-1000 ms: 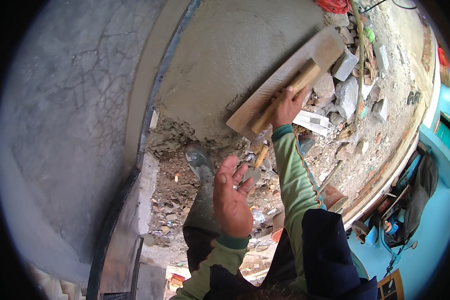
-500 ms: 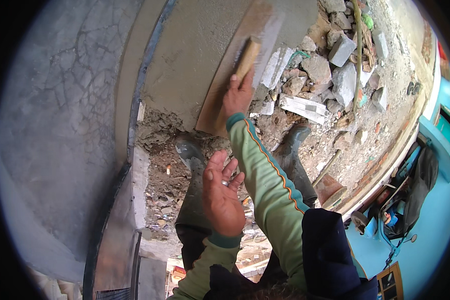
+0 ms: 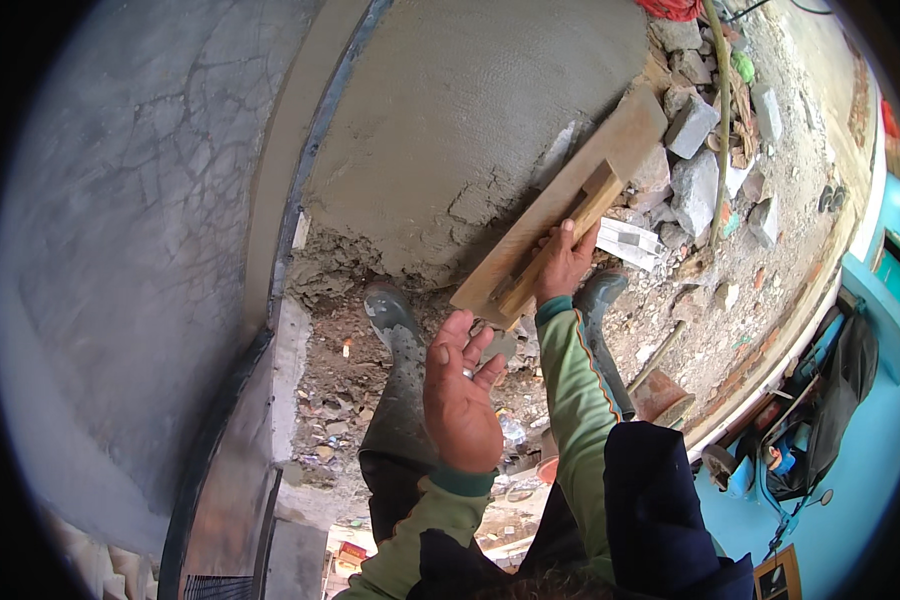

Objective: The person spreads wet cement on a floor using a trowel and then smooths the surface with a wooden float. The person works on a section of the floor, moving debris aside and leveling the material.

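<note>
My right hand (image 3: 567, 264) is closed round the handle of a long wooden float (image 3: 575, 185). The float slants from near my boots up toward the rubble, tilted so its handle side shows. Its left edge lies over the near right border of the wet grey cement (image 3: 450, 110); whether it touches there I cannot tell. My left hand (image 3: 463, 405) is held palm up below the float's near end, fingers loosely bent and apart, with a ring on one finger and nothing in it.
Broken concrete and stones (image 3: 695, 180) lie right of the cement, with a long stick (image 3: 720, 130) across them. A dark metal edge (image 3: 310, 160) bounds the cement at left. My rubber boots (image 3: 398, 330) stand on rough debris. A motorbike (image 3: 800, 420) is parked at right.
My right hand has drawn the float nearer and to the right, turning it more slanted and tipping it up. The smoothed cement it covered now shows. My left hand has shifted slightly right.
</note>
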Available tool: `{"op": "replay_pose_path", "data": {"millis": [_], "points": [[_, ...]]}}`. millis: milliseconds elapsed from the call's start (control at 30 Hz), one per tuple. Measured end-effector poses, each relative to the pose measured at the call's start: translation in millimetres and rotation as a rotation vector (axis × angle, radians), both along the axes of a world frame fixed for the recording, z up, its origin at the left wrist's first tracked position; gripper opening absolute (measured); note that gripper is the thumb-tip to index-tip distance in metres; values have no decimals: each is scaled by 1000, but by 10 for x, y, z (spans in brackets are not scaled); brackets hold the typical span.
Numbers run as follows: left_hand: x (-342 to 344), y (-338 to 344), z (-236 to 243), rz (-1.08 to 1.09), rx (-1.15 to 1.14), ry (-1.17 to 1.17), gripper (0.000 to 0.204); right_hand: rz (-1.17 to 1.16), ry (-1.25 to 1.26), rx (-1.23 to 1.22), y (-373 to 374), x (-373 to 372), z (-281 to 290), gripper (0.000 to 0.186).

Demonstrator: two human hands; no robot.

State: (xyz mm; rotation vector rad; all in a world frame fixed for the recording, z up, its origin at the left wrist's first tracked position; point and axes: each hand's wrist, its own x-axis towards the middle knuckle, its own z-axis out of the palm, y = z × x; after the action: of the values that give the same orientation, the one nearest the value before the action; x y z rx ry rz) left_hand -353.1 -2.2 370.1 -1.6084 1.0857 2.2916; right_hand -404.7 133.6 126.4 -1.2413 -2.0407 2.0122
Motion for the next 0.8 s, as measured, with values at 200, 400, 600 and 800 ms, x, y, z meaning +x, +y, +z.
{"op": "replay_pose_path", "data": {"millis": [200,400,600,800], "points": [[15,-57,9,11,16,16,62,424,96,111,-188,-1195,-61,63],[28,-127,44,9,-6,1,59,608,49,181,-631,-1958,-218,59],[70,-154,17,24,-1,19,56,807,-75,306,-617,-1650,-353,62],[6,-200,53,15,2,24,60,1068,77,256,-354,-629,25,61]]}}
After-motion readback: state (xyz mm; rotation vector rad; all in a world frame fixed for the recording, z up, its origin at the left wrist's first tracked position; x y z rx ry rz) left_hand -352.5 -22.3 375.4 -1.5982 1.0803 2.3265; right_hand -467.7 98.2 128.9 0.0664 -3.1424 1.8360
